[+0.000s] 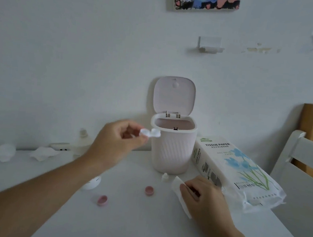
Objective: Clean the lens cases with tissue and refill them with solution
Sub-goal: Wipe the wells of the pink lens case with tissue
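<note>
Pinching lens case (pixel 150 133) in left hand (pixel 118 139) fingers beside bin (pixel 171 150), right hand (pixel 204 197) gripping tissue (pixel 178 191)

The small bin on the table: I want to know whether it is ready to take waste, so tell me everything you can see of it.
The small bin is pale pink-white, looks like plastic, with slanted ribs down its body and a smooth rounded rim. Its hinged lid stands open and upright against the wall. It sits on the white table near the wall, the tissue paper pack at its right. The left hand holds a white lens case just before the rim, not over the opening. Its contents are not visible.
</note>
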